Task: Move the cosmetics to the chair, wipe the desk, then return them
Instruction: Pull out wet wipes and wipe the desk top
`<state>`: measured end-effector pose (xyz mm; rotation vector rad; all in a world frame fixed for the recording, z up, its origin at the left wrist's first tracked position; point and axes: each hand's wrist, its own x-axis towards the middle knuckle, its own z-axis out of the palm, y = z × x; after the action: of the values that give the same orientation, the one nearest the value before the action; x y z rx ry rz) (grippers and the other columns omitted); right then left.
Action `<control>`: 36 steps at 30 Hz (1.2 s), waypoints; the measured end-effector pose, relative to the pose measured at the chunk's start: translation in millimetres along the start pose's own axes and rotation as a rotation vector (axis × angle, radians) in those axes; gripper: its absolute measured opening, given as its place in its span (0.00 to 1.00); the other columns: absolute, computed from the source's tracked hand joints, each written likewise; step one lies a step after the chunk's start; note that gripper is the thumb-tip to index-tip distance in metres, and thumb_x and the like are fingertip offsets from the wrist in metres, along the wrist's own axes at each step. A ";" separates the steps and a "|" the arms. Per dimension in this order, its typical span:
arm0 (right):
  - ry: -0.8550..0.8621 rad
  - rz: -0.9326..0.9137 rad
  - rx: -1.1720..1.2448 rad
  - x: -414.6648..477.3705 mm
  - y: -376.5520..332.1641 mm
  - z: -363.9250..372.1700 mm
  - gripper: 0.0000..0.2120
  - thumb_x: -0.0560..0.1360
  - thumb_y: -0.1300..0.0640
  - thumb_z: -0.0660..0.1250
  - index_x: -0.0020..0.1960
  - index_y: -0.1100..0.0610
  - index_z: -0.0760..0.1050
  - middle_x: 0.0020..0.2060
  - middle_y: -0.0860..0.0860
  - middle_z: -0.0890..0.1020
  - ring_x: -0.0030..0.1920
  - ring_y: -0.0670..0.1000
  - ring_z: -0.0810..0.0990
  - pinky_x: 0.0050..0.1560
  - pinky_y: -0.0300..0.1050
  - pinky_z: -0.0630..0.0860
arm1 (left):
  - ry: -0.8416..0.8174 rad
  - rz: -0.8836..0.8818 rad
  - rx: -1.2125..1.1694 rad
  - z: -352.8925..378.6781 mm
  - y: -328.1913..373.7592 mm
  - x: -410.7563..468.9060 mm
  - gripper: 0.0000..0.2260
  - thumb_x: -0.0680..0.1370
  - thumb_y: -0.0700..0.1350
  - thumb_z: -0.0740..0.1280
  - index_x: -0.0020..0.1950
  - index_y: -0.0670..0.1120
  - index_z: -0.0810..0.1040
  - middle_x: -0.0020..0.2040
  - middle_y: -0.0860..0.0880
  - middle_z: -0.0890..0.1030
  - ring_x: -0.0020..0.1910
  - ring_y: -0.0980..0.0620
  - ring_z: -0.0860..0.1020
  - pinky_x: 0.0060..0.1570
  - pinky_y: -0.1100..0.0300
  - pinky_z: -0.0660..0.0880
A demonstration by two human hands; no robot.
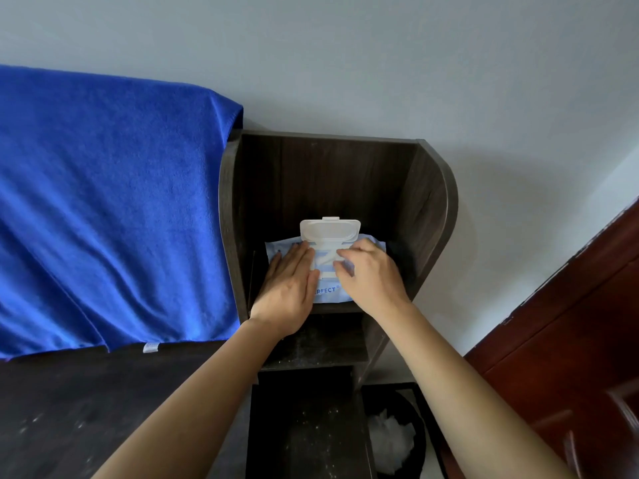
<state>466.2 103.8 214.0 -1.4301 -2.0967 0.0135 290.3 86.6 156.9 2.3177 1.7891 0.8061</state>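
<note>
Wipes sit on the top shelf of a dark wooden shelf unit (pixel 428 202): a pale blue pack of wet wipes (pixel 328 292) lies flat there, its white flip lid (pixel 330 229) standing open toward the back panel of the unit. The left hand (pixel 288 288) lies on the left part of the pack, fingers straight and flat, pressing it down rather than gripping. The right hand (pixel 370 274) is on the right part of the pack, its fingers bent and pinched at the opening just below the lid, on a white wipe (pixel 326 259) that shows there. Left of the shelf unit, a blue towel (pixel 103 202) is draped over something, and the dark desk (pixel 69 409) lies below it. Under the unit's right side stands a black bin (pixel 418 440) with crumpled white paper inside. No cosmetics can be seen.
</note>
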 end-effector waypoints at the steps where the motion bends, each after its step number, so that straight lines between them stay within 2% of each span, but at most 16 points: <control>1: 0.004 0.006 -0.010 2.0 -0.5 0.0 0.13 0.79 0.55 0.69 0.59 0.62 0.83 0.55 0.58 0.82 0.53 0.56 0.82 0.52 0.49 0.80 | 0.001 -0.001 -0.001 -0.1 0.2 0.2 0.25 0.85 0.52 0.47 0.80 0.44 0.56 0.81 0.47 0.55 0.80 0.53 0.48 0.77 0.57 0.39; 4: -0.019 0.035 -0.053 6.8 -3.3 -0.1 0.11 0.81 0.57 0.66 0.55 0.62 0.83 0.52 0.59 0.84 0.50 0.56 0.83 0.52 0.47 0.79 | 0.013 0.005 -0.003 -0.2 1.0 -0.4 0.25 0.85 0.52 0.48 0.80 0.43 0.57 0.81 0.46 0.56 0.80 0.52 0.50 0.78 0.55 0.41; 8: -0.047 0.127 -0.035 4.8 -2.3 -2.8 0.12 0.82 0.57 0.64 0.59 0.63 0.80 0.56 0.58 0.82 0.54 0.55 0.82 0.55 0.45 0.79 | 0.017 0.005 -0.013 -1.0 1.8 -0.6 0.24 0.85 0.51 0.48 0.80 0.42 0.58 0.80 0.46 0.57 0.80 0.51 0.51 0.78 0.54 0.42; 10: -0.050 0.132 -0.005 3.6 -2.1 -5.9 0.12 0.82 0.57 0.65 0.58 0.62 0.81 0.54 0.58 0.83 0.51 0.54 0.82 0.54 0.44 0.80 | 0.017 0.008 -0.016 -0.9 1.9 -0.5 0.24 0.85 0.52 0.48 0.79 0.42 0.58 0.80 0.46 0.57 0.80 0.51 0.51 0.78 0.54 0.42; 15: -0.031 0.167 -0.039 1.3 -4.8 -8.0 0.11 0.80 0.57 0.66 0.54 0.63 0.83 0.50 0.58 0.83 0.46 0.54 0.83 0.48 0.42 0.79 | 0.013 0.007 -0.007 -0.2 0.6 -0.1 0.25 0.85 0.52 0.48 0.79 0.42 0.58 0.80 0.45 0.58 0.80 0.51 0.52 0.79 0.52 0.43; 20: 0.034 0.220 -0.015 -0.5 -0.9 -9.2 0.09 0.77 0.60 0.68 0.44 0.65 0.84 0.39 0.59 0.84 0.36 0.54 0.82 0.40 0.48 0.82 | 0.008 -0.003 -0.013 -0.2 0.2 -0.1 0.25 0.85 0.53 0.47 0.80 0.43 0.57 0.81 0.46 0.56 0.80 0.52 0.50 0.78 0.55 0.41; 25: 0.139 0.326 0.175 0.5 -0.7 -12.6 0.07 0.77 0.58 0.70 0.50 0.61 0.83 0.42 0.54 0.85 0.38 0.51 0.83 0.41 0.42 0.81 | 0.002 -0.008 -0.010 0.1 0.2 0.3 0.25 0.85 0.53 0.47 0.80 0.43 0.56 0.81 0.47 0.55 0.80 0.52 0.49 0.78 0.54 0.41; 28: 0.210 0.279 0.248 4.8 -7.5 -18.4 0.06 0.78 0.59 0.69 0.51 0.60 0.82 0.44 0.54 0.84 0.39 0.48 0.80 0.39 0.32 0.74 | 0.005 -0.014 -0.011 0.4 0.2 0.5 0.25 0.85 0.53 0.47 0.80 0.44 0.57 0.81 0.47 0.56 0.80 0.53 0.49 0.78 0.57 0.39; 32: 0.386 0.183 0.235 20.7 -11.0 -37.1 0.05 0.79 0.62 0.65 0.50 0.60 0.80 0.45 0.55 0.81 0.40 0.51 0.79 0.42 0.41 0.75 | -0.017 -0.022 -0.003 -0.5 0.7 0.9 0.25 0.85 0.54 0.46 0.80 0.44 0.56 0.81 0.48 0.56 0.80 0.54 0.49 0.77 0.57 0.38; 36: 0.348 0.103 0.174 27.5 -17.7 -44.1 0.07 0.82 0.61 0.61 0.52 0.60 0.77 0.49 0.54 0.79 0.46 0.52 0.78 0.45 0.40 0.72 | -0.018 -0.025 -0.008 -2.0 1.2 1.3 0.25 0.85 0.54 0.47 0.80 0.45 0.57 0.81 0.47 0.57 0.80 0.53 0.50 0.78 0.54 0.41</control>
<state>465.4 106.0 268.8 -1.3282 -1.6966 -0.0115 290.6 87.0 159.5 2.2860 1.8004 0.7844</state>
